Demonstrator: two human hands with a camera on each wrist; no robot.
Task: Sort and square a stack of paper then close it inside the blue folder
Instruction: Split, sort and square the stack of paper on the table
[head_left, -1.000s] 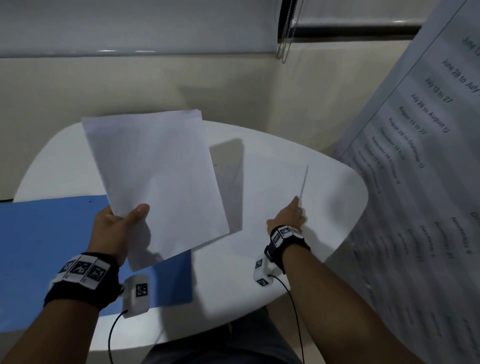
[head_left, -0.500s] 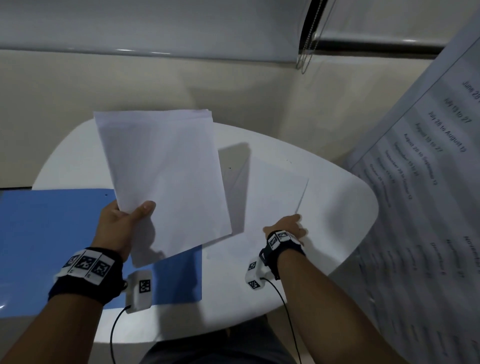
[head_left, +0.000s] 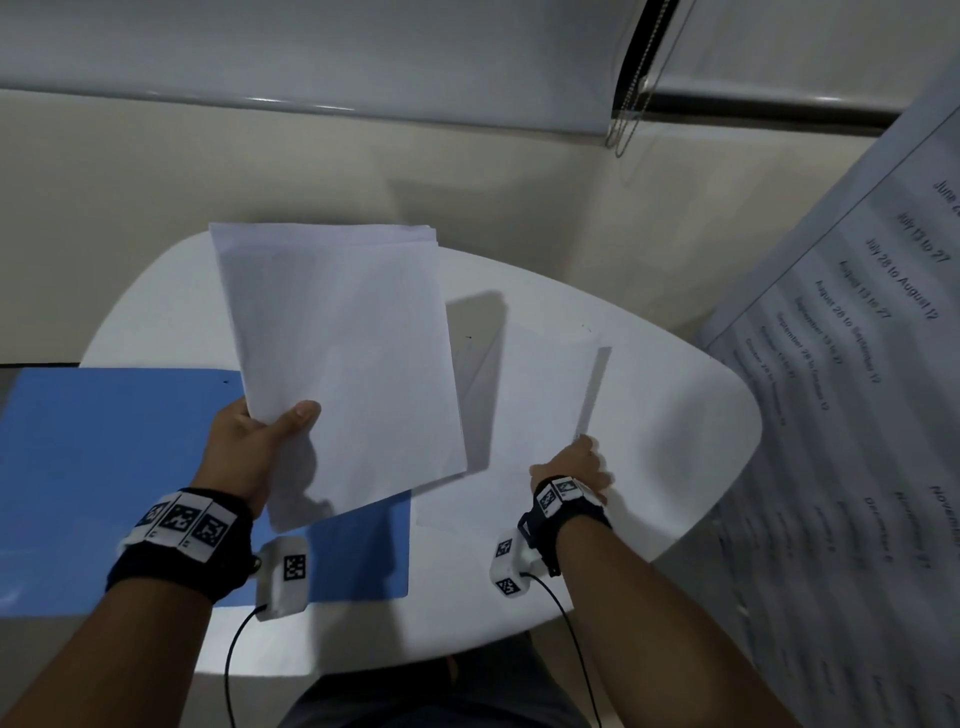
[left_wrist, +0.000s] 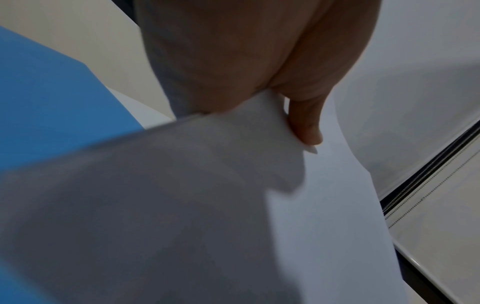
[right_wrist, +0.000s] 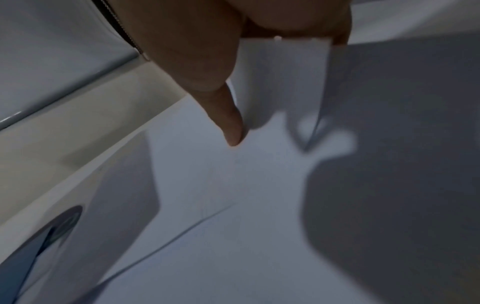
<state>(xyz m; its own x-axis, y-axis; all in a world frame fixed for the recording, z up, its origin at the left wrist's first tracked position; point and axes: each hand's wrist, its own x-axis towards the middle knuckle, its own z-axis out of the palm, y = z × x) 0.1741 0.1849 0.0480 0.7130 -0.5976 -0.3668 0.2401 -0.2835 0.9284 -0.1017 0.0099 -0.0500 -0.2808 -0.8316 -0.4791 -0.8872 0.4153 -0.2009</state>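
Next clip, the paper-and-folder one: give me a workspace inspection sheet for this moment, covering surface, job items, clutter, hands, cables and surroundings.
Surface: white rounded table, lit from above, shadows of the paper on it.
Job's things: stack of paper held up off the table, top edges slightly fanned; loose sheet on the table, right edge lifted; blue folder lying flat at the left.
Clutter: nothing seen.
Hands: left hand grips the stack at its lower corner; right hand pinches the loose sheet's near corner.
Cables: black lead from the left wrist camera, another from the right one.
Surroundings: beige wall, blind cords, printed date chart at right.
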